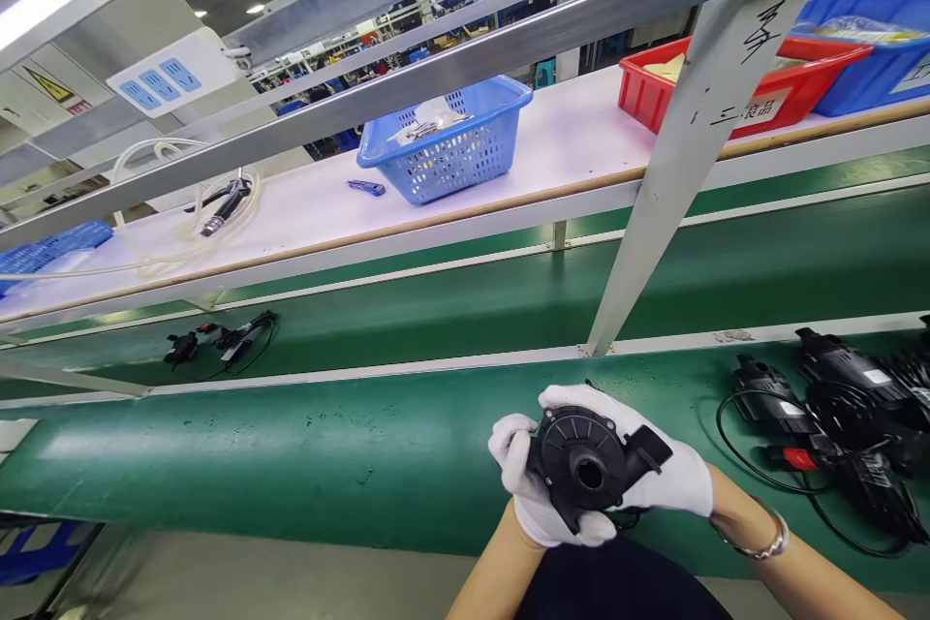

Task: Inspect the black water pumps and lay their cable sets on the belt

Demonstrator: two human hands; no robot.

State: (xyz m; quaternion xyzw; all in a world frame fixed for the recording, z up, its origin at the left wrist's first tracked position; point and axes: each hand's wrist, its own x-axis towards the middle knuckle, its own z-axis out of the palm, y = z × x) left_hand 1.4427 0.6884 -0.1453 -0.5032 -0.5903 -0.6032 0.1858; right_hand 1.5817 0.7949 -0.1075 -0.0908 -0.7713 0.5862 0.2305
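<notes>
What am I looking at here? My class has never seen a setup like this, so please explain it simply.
This is handwork, with no robot: the single picture comes from a head-worn camera looking forward and down. The wearer's white-gloved left hand and right hand together hold a round black part with a hole in its face. On the green surface, at the right, lie black units with cables. On the pale shelf beyond stand a blue basket and a red bin.
</notes>
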